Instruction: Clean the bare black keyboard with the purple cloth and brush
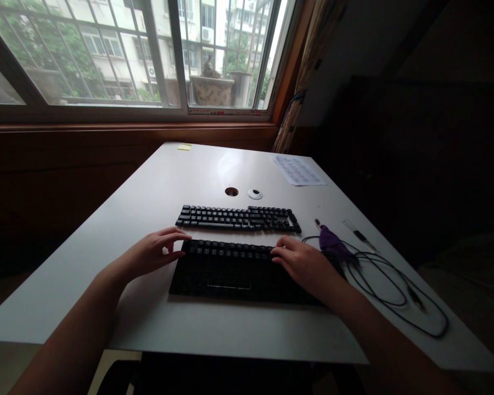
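Note:
A black keyboard base [230, 280] lies on the white table, with rows of black keycaps [230, 249] along its far part and no keycaps on its nearer part. At its far left corner is my left hand [158, 249], fingers curved, thumb and forefinger close to the end of the key rows. My right hand [298, 258] rests over the base's right part, its fingertips pinched at the right end of the visible key rows; whatever lies under the palm is hidden. Just beyond the base, loose black keycaps [230, 216] sit grouped in a keyboard layout.
A purple cloth [335, 244], a coiled black cable [395, 302] and a small wire tool [360, 236] lie at the right. Farther back are a round hole [231, 192], its white cover [255, 194], a printed sheet [298, 170] and a yellow note [184, 147].

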The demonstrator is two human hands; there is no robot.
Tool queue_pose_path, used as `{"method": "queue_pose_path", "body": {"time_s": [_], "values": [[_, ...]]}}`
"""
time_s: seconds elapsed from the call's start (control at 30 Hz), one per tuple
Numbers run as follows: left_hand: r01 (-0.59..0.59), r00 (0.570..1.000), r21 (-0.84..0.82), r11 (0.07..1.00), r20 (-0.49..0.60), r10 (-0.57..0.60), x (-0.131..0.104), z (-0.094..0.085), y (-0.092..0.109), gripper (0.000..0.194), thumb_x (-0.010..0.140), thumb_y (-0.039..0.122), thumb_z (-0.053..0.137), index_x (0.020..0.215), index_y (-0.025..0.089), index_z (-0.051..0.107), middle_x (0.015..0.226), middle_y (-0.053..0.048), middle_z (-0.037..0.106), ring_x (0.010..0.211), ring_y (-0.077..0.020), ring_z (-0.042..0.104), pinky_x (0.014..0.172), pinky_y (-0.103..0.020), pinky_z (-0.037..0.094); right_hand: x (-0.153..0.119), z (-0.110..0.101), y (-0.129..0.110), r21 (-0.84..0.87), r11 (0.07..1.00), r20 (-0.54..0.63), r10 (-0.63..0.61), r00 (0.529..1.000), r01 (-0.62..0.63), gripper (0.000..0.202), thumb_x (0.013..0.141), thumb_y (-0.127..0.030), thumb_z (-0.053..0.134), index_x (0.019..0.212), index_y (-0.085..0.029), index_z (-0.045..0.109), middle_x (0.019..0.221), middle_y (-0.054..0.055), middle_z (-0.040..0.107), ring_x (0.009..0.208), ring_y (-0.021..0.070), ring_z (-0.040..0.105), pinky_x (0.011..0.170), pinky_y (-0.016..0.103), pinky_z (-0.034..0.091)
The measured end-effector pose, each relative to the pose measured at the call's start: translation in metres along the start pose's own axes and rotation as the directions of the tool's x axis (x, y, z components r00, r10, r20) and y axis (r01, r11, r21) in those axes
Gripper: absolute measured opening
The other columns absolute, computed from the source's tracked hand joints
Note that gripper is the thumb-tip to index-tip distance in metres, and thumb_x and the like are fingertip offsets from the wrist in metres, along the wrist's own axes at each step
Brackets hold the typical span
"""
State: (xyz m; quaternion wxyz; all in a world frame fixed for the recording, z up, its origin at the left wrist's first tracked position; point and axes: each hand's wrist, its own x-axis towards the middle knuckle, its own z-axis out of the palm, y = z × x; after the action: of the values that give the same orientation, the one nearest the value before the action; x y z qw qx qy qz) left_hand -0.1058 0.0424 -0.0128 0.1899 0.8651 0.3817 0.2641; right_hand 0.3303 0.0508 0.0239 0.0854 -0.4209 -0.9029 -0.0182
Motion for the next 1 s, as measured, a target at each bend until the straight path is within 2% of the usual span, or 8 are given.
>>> {"method": "queue_pose_path", "body": {"time_s": [0.43,0.53,0.67,1.0], "values": [[-0.006,1.0,0.023,1.0,0.009,0.006,0.0,0.0,0.0,0.036,0.101,0.026,0.062,0.137,0.024,0.061,0.125,-0.011,0.065,0.073,-0.0098,0.064,0.074,-0.029,0.061,-0.005,0.002,-0.008,-0.073,0.997,-0.066,0.028,0.997,-0.033,0.012,0.099,-0.02,0.059,0.1,-0.02,0.072,0.098,0.006,0.068,0.079,0.0166,0.066,0.068,0.029,0.048],[0.006,1.0,0.009,1.0,0.006,-0.006,0.0,0.0,0.001,0.035,0.101,0.025,0.062,0.136,0.024,0.062,0.126,-0.011,0.065,0.071,-0.0091,0.063,0.07,-0.028,0.06,-0.008,0.005,-0.009,-0.073,0.997,-0.086,0.018,0.996,-0.024,0.013,0.1,-0.019,0.057,0.102,-0.019,0.071,0.099,0.006,0.068,0.078,0.0163,0.066,0.07,0.029,0.049],[0.01,1.0,0.008,1.0,0.014,-0.01,-0.001,0.0,-0.001,0.036,0.1,0.026,0.062,0.136,0.024,0.061,0.127,-0.011,0.064,0.072,-0.009,0.063,0.074,-0.029,0.061,-0.01,0.012,-0.009,-0.098,0.995,-0.113,0.013,0.994,-0.024,0.015,0.101,-0.019,0.056,0.104,-0.019,0.07,0.101,0.007,0.068,0.078,0.0166,0.067,0.069,0.029,0.05],[0.002,1.0,0.014,1.0,0.012,-0.002,-0.001,0.0,-0.003,0.035,0.1,0.025,0.062,0.136,0.023,0.062,0.127,-0.012,0.065,0.072,-0.0092,0.063,0.074,-0.029,0.062,-0.011,0.017,-0.008,-0.059,0.997,-0.106,0.05,0.993,-0.057,0.016,0.103,-0.023,0.054,0.106,-0.02,0.07,0.105,0.006,0.068,0.077,0.016,0.069,0.069,0.029,0.051]]}}
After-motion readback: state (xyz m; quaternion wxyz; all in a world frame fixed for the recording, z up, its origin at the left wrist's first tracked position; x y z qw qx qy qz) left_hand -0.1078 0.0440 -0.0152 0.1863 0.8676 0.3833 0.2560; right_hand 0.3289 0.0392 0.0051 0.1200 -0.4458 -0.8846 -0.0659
